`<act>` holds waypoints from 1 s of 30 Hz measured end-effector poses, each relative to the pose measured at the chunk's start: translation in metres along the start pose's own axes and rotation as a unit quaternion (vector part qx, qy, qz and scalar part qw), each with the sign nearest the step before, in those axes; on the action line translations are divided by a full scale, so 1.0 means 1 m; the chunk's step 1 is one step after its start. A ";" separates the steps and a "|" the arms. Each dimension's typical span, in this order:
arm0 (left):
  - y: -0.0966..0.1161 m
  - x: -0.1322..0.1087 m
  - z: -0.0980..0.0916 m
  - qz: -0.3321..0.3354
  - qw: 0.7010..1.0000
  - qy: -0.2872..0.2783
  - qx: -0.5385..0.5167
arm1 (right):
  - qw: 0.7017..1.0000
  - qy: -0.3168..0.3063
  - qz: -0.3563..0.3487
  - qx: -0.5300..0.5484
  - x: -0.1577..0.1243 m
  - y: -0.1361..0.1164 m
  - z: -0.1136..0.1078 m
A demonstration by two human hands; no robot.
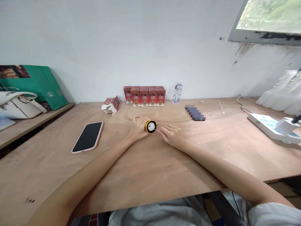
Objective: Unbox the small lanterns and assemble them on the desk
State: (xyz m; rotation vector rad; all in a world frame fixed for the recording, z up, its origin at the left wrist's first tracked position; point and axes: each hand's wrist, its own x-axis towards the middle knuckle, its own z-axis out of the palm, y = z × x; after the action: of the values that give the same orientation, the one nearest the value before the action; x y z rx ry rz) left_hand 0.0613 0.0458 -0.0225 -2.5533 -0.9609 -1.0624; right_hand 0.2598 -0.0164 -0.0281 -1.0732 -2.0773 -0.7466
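Clearly, gold-rimmed object (150, 126) in left fingers (141, 121), right fingers (165, 130) beside

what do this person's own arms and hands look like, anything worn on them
The left hand and right hand are bare, with no gloves and no watch visible at the wrists. The left arm is bare as far as it shows. The right arm is bare up to a loose, plain light grey sleeve.
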 end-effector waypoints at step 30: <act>-0.003 -0.003 0.005 -0.027 0.998 0.029 0.045 | 0.995 0.005 0.074 0.067 0.003 -0.013 0.007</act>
State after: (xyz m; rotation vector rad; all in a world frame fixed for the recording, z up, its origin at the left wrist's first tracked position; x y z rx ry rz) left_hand 0.0607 0.0483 -0.0285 -2.4253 -1.0423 -1.0755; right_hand 0.2450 -0.0166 -0.0322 -1.1307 -1.9838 -0.5303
